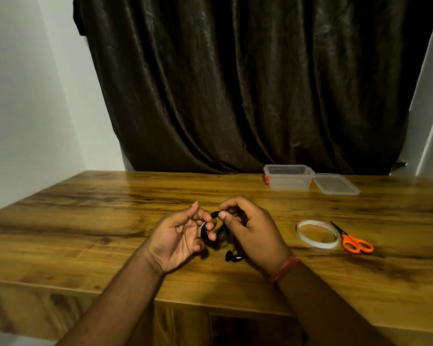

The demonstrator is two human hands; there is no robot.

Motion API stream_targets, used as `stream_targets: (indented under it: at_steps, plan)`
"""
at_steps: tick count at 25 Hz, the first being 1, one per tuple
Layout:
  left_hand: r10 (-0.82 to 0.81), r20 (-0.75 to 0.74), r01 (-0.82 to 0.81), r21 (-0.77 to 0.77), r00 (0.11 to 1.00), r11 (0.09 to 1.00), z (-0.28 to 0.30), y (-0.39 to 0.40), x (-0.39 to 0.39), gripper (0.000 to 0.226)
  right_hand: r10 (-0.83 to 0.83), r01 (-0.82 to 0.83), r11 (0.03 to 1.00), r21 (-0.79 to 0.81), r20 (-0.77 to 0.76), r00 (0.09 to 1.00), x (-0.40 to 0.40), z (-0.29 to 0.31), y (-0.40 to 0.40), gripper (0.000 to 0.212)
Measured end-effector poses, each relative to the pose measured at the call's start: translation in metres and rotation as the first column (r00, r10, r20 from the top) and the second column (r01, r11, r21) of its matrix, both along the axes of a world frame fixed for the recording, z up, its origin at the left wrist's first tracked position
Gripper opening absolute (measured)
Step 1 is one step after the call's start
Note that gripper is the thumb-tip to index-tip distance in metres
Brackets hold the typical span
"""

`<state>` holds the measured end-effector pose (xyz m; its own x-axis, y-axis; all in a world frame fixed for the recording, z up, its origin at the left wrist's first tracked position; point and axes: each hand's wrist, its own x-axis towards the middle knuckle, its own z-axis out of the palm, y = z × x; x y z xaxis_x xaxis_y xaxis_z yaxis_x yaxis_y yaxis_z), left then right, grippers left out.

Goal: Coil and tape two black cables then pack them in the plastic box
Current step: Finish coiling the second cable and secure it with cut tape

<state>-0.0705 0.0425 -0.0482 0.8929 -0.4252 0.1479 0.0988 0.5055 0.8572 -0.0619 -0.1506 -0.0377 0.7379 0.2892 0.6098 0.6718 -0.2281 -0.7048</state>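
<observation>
Hands meet above the wooden table [90,221]: your right hand [254,233] pinches the coiled black earphone cable [216,229], your left hand [179,242] pinches its plug end. Plastic box [288,177] sits open at the far edge, lid [335,184] beside it.

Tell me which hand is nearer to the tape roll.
Right. The right hand holds the coiled cable just left of the tape roll; the left hand is farther left, beyond the cable.

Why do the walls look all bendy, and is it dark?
Head view: the wide lens bends the white walls and wooden table edge; dim light, dark brown curtain faintly shiny; both hands and black coiled cable fairly sharp.
</observation>
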Motion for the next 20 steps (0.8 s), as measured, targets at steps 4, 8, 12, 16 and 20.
stream_targets:
  at_steps: [4,8,12,16,20]
  plan:
    - [0.116,-0.044,-0.116,-0.002,0.992,0.993,0.004,-0.002,-0.003,0.038,-0.243,0.242,0.97,-0.02,-0.051,0.969,0.0,0.007,-0.041,0.02]
    - [0.255,-0.058,-0.257,-0.023,0.965,0.966,0.008,-0.007,-0.003,0.037,-0.549,0.583,0.566,-0.583,0.261,0.794,0.0,0.003,-0.11,0.026]
    - [0.339,-0.093,-0.346,-0.075,0.936,0.935,0.007,-0.007,0.0,0.036,-0.523,0.472,0.302,-0.828,0.27,0.809,-0.006,-0.008,-0.13,0.033]
    - [0.446,-0.037,-0.447,-0.018,0.894,0.894,0.007,-0.01,0.0,0.035,-0.52,0.556,0.502,-0.663,0.282,0.806,-0.005,0.0,-0.107,0.013]
    - [0.543,0.295,-0.618,0.374,0.786,0.691,0.003,-0.02,-0.011,0.029,-0.317,0.343,0.869,-0.356,0.132,0.939,0.0,0.016,-0.061,0.007]
